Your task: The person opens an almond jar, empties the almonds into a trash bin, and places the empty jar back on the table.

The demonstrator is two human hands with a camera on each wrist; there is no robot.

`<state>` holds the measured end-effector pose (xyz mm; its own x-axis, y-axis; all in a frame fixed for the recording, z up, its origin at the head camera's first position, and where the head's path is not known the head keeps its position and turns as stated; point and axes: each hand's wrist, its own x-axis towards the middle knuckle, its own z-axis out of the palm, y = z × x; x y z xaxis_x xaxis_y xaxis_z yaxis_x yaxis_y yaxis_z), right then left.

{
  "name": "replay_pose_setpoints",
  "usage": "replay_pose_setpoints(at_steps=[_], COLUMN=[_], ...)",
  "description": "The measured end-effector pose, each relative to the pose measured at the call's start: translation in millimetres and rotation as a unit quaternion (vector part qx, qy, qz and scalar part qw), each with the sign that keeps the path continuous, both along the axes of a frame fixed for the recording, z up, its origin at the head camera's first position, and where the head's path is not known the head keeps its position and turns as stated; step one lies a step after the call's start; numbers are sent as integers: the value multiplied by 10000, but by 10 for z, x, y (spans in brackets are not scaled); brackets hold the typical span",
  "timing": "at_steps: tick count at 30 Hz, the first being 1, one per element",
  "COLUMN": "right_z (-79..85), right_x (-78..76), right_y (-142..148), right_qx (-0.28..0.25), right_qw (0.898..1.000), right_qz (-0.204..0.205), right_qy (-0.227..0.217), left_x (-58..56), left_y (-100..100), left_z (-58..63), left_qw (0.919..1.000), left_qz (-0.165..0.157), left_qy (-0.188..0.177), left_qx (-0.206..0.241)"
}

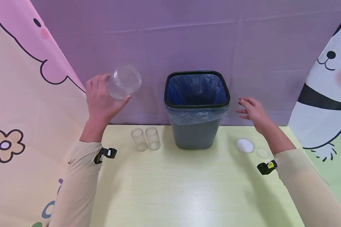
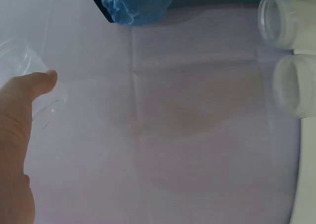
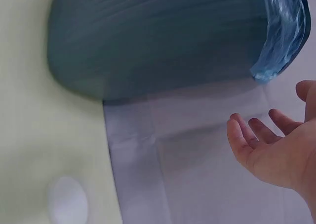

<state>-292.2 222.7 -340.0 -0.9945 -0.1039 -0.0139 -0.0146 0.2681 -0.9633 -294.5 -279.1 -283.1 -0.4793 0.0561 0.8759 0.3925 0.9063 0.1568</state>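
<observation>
My left hand [image 1: 100,97] grips a clear plastic jar [image 1: 126,80], holding it tilted in the air left of the bin. In the left wrist view the thumb lies along the side of the jar [image 2: 47,98]. The grey trash bin [image 1: 196,134] stands upright on the table, lined with a blue plastic bag [image 1: 197,88] under a black rim. To the right of the bin, my right hand [image 1: 254,112] hovers with loosely bent fingers and nothing in them. The right wrist view shows that hand [image 3: 276,150] apart from the bin.
Two smaller clear jars [image 1: 153,138] stand side by side left of the bin. A white oval lid [image 1: 245,146] and a translucent disc [image 1: 262,153] lie on the light table [image 1: 176,183] at right. A purple cloth [image 1: 147,47] hangs behind.
</observation>
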Motion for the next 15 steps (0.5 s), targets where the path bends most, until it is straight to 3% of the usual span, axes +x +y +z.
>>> replay_pose_setpoints(at_steps=[4,7,11,15], right_z=[-129,-236,-382,-515], right_x=[12,20,22,23], right_y=[115,190,266,314], right_qx=[163,208,225,276], right_qw=[9998,9997,9996,9990], right_qz=[-56,-70,-149,-325], right_qy=[-97,-114,-105,-115], left_x=[1,6,54,107], left_y=[-146,-247,-366,-480], left_z=[-170,-327,-530,-728], left_qw=[9974,9903,9725,9563], left_qz=[-57,-40,-12,75], left_qy=[-339,-713,-1303,-1774], left_qx=[628,1193,1932,2321])
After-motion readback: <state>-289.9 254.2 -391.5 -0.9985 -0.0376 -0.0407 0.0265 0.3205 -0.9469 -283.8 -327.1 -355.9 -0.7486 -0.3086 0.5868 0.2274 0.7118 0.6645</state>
